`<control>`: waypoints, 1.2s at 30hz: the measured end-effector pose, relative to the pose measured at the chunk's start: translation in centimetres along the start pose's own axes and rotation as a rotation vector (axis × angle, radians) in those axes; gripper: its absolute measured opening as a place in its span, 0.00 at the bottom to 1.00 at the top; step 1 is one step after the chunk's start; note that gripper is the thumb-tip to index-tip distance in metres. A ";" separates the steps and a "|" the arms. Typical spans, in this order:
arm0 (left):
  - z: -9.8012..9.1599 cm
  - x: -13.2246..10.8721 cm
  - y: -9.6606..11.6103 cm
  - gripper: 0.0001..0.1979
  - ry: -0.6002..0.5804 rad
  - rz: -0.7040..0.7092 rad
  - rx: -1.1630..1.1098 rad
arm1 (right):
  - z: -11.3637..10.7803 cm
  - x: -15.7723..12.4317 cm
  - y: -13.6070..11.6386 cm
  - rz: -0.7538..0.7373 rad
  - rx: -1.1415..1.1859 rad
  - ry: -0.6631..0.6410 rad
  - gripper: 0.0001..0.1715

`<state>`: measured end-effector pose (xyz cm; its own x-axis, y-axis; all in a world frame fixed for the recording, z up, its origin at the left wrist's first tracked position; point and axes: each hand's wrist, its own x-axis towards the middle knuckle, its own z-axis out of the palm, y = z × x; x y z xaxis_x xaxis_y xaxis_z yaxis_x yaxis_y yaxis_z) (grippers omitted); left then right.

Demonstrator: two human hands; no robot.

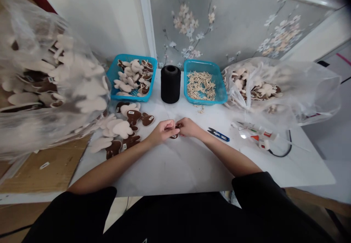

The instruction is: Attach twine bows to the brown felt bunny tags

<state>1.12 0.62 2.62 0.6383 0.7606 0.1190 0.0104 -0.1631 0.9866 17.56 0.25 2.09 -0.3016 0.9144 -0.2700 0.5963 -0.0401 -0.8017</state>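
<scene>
Where left hand meets right hand, a brown fabric cutout

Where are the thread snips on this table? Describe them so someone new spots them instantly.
On the white table, find the blue tray of wooden sticks beside the black thread spool. Below that tray, just right of the right hand, lie the blue-handled snips, the only ones there, dark blades pointing toward that hand.

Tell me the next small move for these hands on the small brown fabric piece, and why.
Probably the right hand should take the blue-handled steel thread snips: they lie just beside it, while the left hand pinches the small brown fabric piece.
</scene>
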 end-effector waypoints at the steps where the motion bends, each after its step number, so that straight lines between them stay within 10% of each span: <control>1: -0.3 0.0 0.4 0.21 0.018 0.044 -0.003 | 0.1 0.1 0.0 0.010 0.010 0.015 0.07; 6: -2.4 0.9 1.9 0.17 0.192 0.028 0.200 | 0.4 -0.3 0.9 -0.023 0.146 0.047 0.08; 10: -2.5 1.2 2.4 0.24 0.073 -0.212 0.428 | -0.6 -1.6 0.9 -0.122 0.288 0.104 0.15; 18: 0.4 3.6 7.6 0.18 -0.013 -0.246 0.122 | -5.8 -5.6 -1.3 -0.281 0.629 0.162 0.16; 24: 2.1 6.3 9.2 0.19 -0.059 -0.194 0.145 | -7.7 -8.4 -0.7 -0.265 0.369 0.307 0.11; 31: 3.9 7.4 8.1 0.18 -0.107 -0.228 0.193 | -9.4 -10.4 -2.2 -0.645 -0.427 0.551 0.11; 36: 4.7 6.3 9.0 0.18 -0.191 -0.240 0.285 | -11.6 -10.3 -3.2 -0.698 -0.570 0.652 0.12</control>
<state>8.88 0.95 11.73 0.7230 0.6722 -0.1595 0.3712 -0.1832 0.9103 27.39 -4.31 13.65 -0.3553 0.7074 0.6110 0.7535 0.6036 -0.2607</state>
